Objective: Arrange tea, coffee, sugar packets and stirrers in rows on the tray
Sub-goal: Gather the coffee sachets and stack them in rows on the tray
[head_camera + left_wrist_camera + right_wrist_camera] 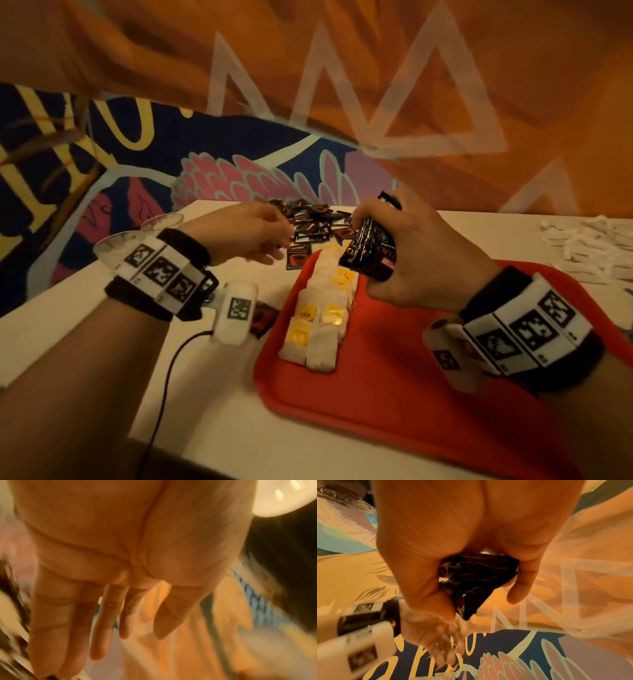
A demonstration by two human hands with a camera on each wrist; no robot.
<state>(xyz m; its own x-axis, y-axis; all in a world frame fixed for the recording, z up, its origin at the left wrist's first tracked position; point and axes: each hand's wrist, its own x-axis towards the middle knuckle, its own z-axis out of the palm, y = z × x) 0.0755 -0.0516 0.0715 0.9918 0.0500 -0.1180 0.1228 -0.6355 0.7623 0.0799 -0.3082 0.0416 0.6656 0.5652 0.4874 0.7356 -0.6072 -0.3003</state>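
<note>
Left hand [239,233] fingers loose and extended, holding nothing, over counter [85,308] beside loose coffee packets [315,222]; tea bags [322,308] in a double row at left edge of red tray [394,394]; right hand [407,253] grips a coffee packet stack [366,253] above the tray's far end; white packets [592,246] piled far right.

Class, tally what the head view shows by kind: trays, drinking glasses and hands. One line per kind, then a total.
Red tray: 1
Clear glasses: 2
Hands: 2, the left hand and the right hand, which holds coffee packets
Total: 5
</note>
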